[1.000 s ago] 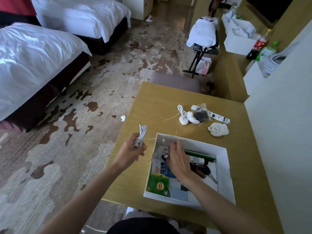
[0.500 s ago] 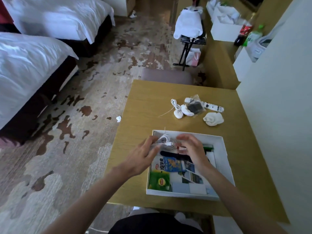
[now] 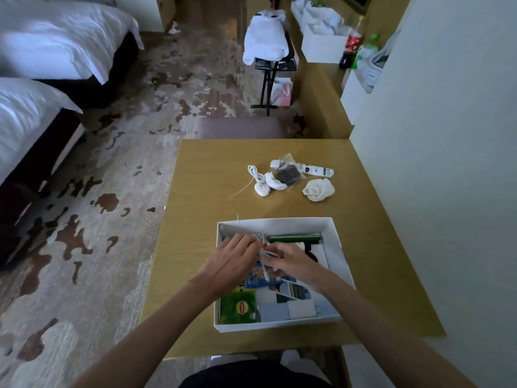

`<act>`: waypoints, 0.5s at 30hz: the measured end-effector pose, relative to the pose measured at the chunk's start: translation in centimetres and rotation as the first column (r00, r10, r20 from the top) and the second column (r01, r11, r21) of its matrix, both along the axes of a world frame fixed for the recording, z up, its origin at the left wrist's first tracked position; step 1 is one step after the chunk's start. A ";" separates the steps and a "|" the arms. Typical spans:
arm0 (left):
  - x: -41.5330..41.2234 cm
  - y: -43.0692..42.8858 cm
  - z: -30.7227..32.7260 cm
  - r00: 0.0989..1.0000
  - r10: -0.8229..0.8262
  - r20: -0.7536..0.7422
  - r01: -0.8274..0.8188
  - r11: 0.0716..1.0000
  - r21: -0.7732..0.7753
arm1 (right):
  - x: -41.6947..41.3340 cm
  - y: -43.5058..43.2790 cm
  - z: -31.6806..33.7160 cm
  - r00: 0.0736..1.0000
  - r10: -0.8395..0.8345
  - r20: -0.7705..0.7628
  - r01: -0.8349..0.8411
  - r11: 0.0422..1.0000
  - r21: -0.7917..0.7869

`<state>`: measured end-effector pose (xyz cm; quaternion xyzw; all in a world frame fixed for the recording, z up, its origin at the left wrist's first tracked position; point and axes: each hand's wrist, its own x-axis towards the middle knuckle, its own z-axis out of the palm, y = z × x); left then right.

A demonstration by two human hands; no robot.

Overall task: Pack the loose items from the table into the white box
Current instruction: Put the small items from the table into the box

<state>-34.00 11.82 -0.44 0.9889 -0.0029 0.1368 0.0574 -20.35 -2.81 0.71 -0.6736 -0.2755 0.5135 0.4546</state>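
Over the white box at the table's six o'clock edge, I see my left hand and right hand meeting, both pinching a white cable just above the box's contents. At twelve o'clock from the box, well apart, lie a white charger, a clear packet, a white tube and rolled white socks.

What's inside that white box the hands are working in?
In the white box: a green tea packet, a blue packet, a green pen-like stick and cards. Both hands hold a white cable there, covering whatever lies beneath.
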 end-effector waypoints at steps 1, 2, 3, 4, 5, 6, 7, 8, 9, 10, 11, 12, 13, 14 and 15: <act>-0.1 0.2 0.0 1.000 -0.015 0.008 0.015 1.000 -0.002 | 0.1 0.0 -0.1 1.000 0.005 -0.006 -0.005 1.000 -0.009; -0.3 0.3 0.0 0.999 -0.028 0.016 0.028 1.000 -0.004 | 0.3 0.0 -0.3 1.000 0.013 -0.006 -0.013 1.000 -0.017; -0.5 0.4 0.0 0.999 -0.036 0.016 0.036 0.999 -0.007 | 0.5 0.0 -0.6 1.000 0.022 0.000 -0.022 1.000 -0.021; -0.6 0.6 0.0 0.999 -0.041 0.009 0.042 0.999 -0.013 | 0.6 0.0 -0.9 0.999 0.037 0.013 -0.037 0.999 -0.021; -0.8 0.7 -0.1 0.999 -0.045 0.000 0.045 0.999 -0.020 | 0.7 0.1 -1.1 0.997 0.060 0.038 -0.060 0.998 -0.020; -0.9 0.8 -0.1 0.999 -0.047 -0.010 0.047 0.999 -0.027 | 0.7 0.3 -1.3 0.993 0.092 0.075 -0.091 0.996 -0.022; -1.0 0.8 -0.1 0.999 -0.048 -0.016 0.048 0.998 -0.033 | 0.7 0.5 -1.4 0.985 0.128 0.115 -0.126 0.992 -0.028; -1.0 0.8 -0.1 0.999 -0.047 -0.022 0.047 0.998 -0.041 | 0.6 0.7 -1.5 0.975 0.163 0.151 -0.159 0.987 -0.037; -1.1 0.8 -0.1 0.999 -0.042 -0.026 0.040 0.998 -0.050 | 0.6 0.9 -1.6 0.964 0.191 0.184 -0.185 0.982 -0.048; -1.2 0.9 -0.1 0.999 -0.027 -0.028 0.025 0.998 -0.061 | 0.6 1.1 -1.6 0.953 0.209 0.221 -0.201 0.978 -0.058; -1.3 1.1 -0.1 1.000 -0.003 -0.029 0.001 0.997 -0.075 | 0.6 1.3 -1.8 0.938 0.216 0.270 -0.206 0.976 -0.065; -1.5 1.3 -0.1 0.999 0.026 -0.031 -0.029 0.995 -0.092 | 0.6 1.5 -2.0 0.919 0.211 0.334 -0.200 0.977 -0.068; -1.6 1.5 0.0 0.998 0.053 -0.033 -0.056 0.993 -0.108 | 0.6 1.7 -2.2 0.890 0.198 0.411 -0.187 0.980 -0.066; -1.8 1.8 0.0 0.997 0.072 -0.035 -0.076 0.990 -0.116 | 0.6 2.0 -2.3 0.850 0.180 0.496 -0.175 0.983 -0.058; -2.0 2.1 0.0 0.996 0.085 -0.037 -0.088 0.989 -0.115 | 0.6 2.3 -2.5 0.801 0.163 0.577 -0.168 0.985 -0.044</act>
